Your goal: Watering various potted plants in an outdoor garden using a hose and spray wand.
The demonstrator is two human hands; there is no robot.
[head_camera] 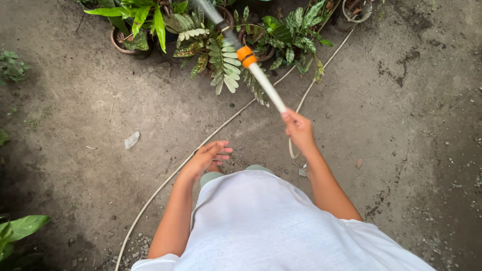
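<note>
Orange marks the coupling (246,56) on the pale hose wand (266,86) that the right hand (298,128) holds out in front of the body, its fingers wrapped around the near end of the shaft. The wand slants up and away from the hand, so its dark far end reaches in over the cluster of potted plants (226,55) along the top edge of the view, among fern-like fronds and broad green leaves. The left hand (211,154) holds nothing: it hangs low in front of the white shirt (271,226) with the fingers loosely stretched out and a little apart, above the bare ground. A thin pale hose (201,145) trails across the dirt ground (411,130) from the lower left, passes under the left hand and runs up toward the pots, with a loop showing just below the right hand. No water stream can be made out at the tip, which is partly hidden by foliage, so I cannot tell whether spray is coming out. The soil looks darker in patches at left and right, which may be dampness or shade. As a judgement, the watering looks to be in its middle stretch: the wand is already aimed at this group of pots, while the leafy plant (22,228) at the lower left and the small one at the left edge lie well apart from it.
</note>
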